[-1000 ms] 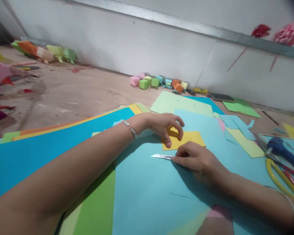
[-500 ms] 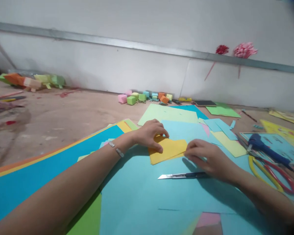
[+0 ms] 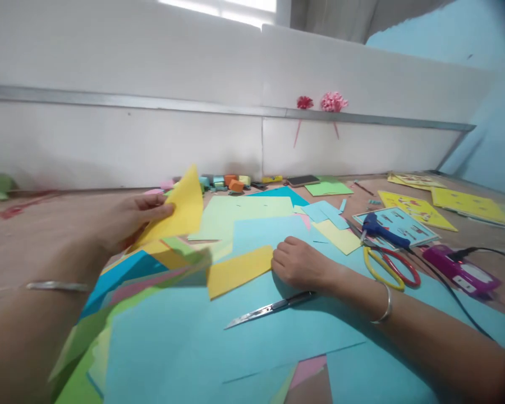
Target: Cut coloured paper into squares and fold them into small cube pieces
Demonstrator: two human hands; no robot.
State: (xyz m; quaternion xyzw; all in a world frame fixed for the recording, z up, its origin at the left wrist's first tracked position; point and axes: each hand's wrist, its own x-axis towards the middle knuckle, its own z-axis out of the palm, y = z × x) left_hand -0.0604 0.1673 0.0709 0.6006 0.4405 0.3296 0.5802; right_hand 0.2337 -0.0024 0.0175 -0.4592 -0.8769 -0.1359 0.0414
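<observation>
A low white wall (image 3: 172,143) with a long gray metal strip (image 3: 219,107) stands behind a brown, stained surface (image 3: 25,241), with bright light coming through a window (image 3: 248,5) up top and a light blue wall (image 3: 499,134) on the right side.

2 flowers (image 3: 334,102), 1 knife (image 3: 269,309)

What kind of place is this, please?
Probably a paper-craft workspace: coloured paper sheets, a slim metal craft knife, scissors with red and yellow handles and a blue glue gun lie together.
</observation>
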